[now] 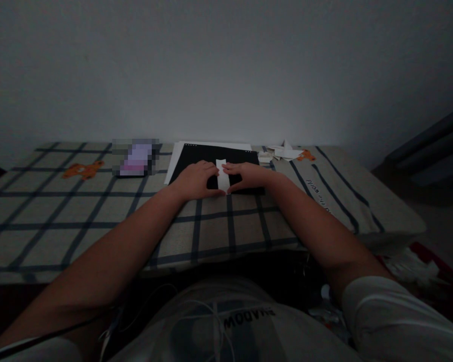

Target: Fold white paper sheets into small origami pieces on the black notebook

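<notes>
A narrow white paper strip [223,177] lies lengthwise on a black sheet or folder [200,153], its near end by the black edge. My left hand [198,180] grips the strip's left side, thumb at the near end and fingers curled in along the edge. From the other side my right hand [251,176] holds the strip's right edge, its fingertips resting on the paper and its thumb at the near corner. Both thumbs almost meet. White sheets [172,162] stick out from under the black one at the left and back.
A lit phone [136,158], blurred out, lies to the left near an orange patch [83,170]. Folded white paper pieces [285,151] sit at the back right. A checked cloth [166,229] covers the table, which stands against a wall [219,70].
</notes>
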Tool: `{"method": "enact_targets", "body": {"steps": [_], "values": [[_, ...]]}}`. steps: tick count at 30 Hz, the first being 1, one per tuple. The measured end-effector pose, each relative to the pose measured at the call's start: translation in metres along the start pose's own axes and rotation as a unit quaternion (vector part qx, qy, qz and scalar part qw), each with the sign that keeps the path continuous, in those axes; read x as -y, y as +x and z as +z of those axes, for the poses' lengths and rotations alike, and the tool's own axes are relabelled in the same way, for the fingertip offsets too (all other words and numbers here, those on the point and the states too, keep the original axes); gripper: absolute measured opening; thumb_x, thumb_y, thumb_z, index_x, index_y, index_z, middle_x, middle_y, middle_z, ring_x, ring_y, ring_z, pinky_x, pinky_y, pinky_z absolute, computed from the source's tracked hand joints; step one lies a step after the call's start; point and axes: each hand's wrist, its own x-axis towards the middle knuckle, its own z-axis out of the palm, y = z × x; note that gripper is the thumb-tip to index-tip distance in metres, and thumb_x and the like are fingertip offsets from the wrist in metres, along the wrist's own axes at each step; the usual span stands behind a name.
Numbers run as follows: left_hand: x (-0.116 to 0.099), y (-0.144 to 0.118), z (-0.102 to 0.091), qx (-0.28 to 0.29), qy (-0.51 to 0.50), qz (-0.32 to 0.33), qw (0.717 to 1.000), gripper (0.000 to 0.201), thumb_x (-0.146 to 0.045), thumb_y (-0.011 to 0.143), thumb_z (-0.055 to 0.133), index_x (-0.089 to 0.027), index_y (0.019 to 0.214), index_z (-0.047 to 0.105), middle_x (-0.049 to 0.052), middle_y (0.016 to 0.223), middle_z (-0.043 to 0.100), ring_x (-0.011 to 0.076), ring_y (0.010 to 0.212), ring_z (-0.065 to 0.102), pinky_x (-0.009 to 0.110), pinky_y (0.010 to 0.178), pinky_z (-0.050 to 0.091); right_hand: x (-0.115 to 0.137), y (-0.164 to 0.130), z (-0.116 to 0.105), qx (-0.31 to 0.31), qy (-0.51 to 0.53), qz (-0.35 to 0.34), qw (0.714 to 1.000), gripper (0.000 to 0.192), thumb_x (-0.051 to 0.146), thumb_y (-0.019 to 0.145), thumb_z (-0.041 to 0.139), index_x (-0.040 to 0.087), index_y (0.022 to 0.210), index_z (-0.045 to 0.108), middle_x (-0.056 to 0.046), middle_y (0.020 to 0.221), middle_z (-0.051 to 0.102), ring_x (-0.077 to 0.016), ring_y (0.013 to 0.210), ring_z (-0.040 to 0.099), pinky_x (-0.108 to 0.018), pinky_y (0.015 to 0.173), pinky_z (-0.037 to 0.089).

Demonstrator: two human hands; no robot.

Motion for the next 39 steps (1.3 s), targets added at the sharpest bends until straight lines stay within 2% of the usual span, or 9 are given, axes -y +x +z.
{"method": "enact_targets", "body": {"steps": [7,13,20,24,28,32,34,39], "values": [[0.014,-0.002,0.002,0.014,-0.047,0.030,0.998,0.070,-0.067,0.075,0.073,-0.017,0.122,0.066,0.014,0.129,0.066,0.0336,0.122,0.058,0.044,0.104,0.045,0.001,0.000,-0.001,0.010,0.005,0.013,1.000,0.088,0.051,0.075,0.085,0.020,0.150,0.054,-0.012,0.160,0.042,-0.0339,0.148,0.042,-0.047,0.125,0.033],[0.025,-0.004,0.004,0.013,-0.104,0.041,0.994,0.064,-0.061,0.075,0.077,-0.019,0.123,0.067,0.012,0.132,0.067,0.0312,0.126,0.058,0.044,0.109,0.042,-0.005,0.001,0.003,0.008,0.007,0.002,1.000,0.090,0.056,0.074,0.084,0.021,0.151,0.052,-0.012,0.161,0.041,-0.0328,0.148,0.042,-0.046,0.125,0.032],[0.023,-0.005,0.001,-0.003,-0.114,0.052,0.992,0.060,-0.050,0.076,0.078,-0.019,0.127,0.067,0.013,0.132,0.068,0.0310,0.125,0.060,0.045,0.110,0.043,-0.001,-0.002,0.002,0.010,0.017,0.004,1.000,0.099,0.055,0.067,0.088,0.023,0.153,0.051,-0.012,0.163,0.038,-0.0331,0.150,0.038,-0.047,0.125,0.030],[0.023,-0.005,0.002,-0.015,-0.110,0.067,0.992,0.057,-0.048,0.077,0.077,-0.022,0.127,0.068,0.012,0.133,0.068,0.0310,0.123,0.061,0.046,0.108,0.045,0.007,-0.004,0.001,-0.005,0.010,-0.016,1.000,0.084,0.045,0.072,0.087,0.025,0.148,0.057,-0.011,0.161,0.043,-0.0331,0.148,0.042,-0.050,0.124,0.032],[0.024,-0.007,0.002,-0.019,-0.115,0.060,0.991,0.053,-0.051,0.077,0.077,-0.021,0.121,0.072,0.012,0.131,0.068,0.0312,0.122,0.061,0.046,0.108,0.046,0.010,-0.003,0.002,-0.038,-0.002,-0.046,0.998,0.060,0.037,0.077,0.082,0.025,0.134,0.069,-0.011,0.149,0.058,-0.0330,0.144,0.048,-0.053,0.121,0.035],[0.023,-0.008,0.000,-0.031,-0.131,0.061,0.989,0.051,-0.056,0.082,0.071,-0.021,0.119,0.073,0.013,0.127,0.070,0.0302,0.121,0.062,0.045,0.106,0.047,0.009,-0.004,0.002,-0.082,0.003,-0.080,0.993,0.039,0.031,0.082,0.075,0.022,0.120,0.077,-0.011,0.130,0.072,-0.0286,0.128,0.064,-0.048,0.112,0.046],[0.022,-0.008,-0.001,-0.037,-0.133,0.065,0.988,0.049,-0.056,0.085,0.068,-0.019,0.117,0.074,0.014,0.125,0.070,0.0307,0.119,0.063,0.046,0.105,0.048,0.009,-0.004,0.001,-0.087,0.002,-0.086,0.992,0.034,0.032,0.085,0.072,0.022,0.116,0.078,-0.010,0.126,0.075,-0.0270,0.122,0.068,-0.045,0.108,0.049],[0.023,-0.007,0.000,-0.026,-0.125,0.066,0.990,0.046,-0.054,0.086,0.067,-0.019,0.116,0.074,0.014,0.125,0.070,0.0309,0.118,0.063,0.047,0.103,0.049,0.010,-0.005,0.001,-0.079,-0.003,-0.093,0.993,0.027,0.034,0.087,0.070,0.024,0.110,0.080,-0.008,0.125,0.075,-0.0256,0.121,0.068,-0.043,0.106,0.049]]}}
